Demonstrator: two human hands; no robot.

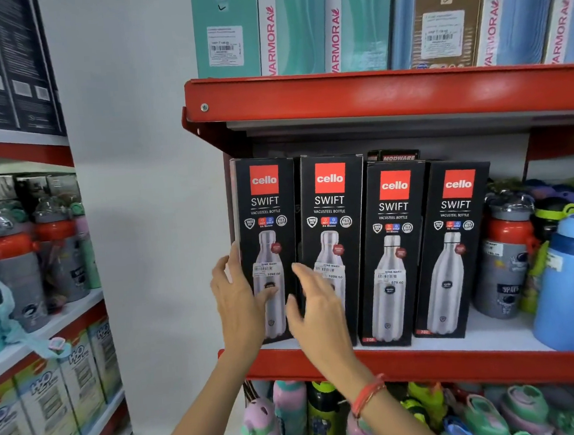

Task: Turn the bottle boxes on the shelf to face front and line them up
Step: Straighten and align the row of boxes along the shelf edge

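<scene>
Several black Cello Swift bottle boxes stand in a row on the red-edged shelf (427, 366), all with their fronts to me. My left hand (239, 300) rests on the leftmost box (265, 198), fingers along its left edge and thumb across its front. My right hand (315, 309) hovers with fingers spread in front of the gap between that box and the second box (330, 196), holding nothing. The third box (395, 243) and fourth box (453, 249) stand slightly lower and further right, untouched. Another dark box (398, 156) peeks out behind them.
Loose grey, red and blue bottles (509, 261) crowd the shelf right of the boxes. Teal and blue boxes (301, 27) fill the shelf above; coloured bottles (294, 412) sit below. A second rack (35, 271) with bottles and boxes stands at the left, beyond a white wall.
</scene>
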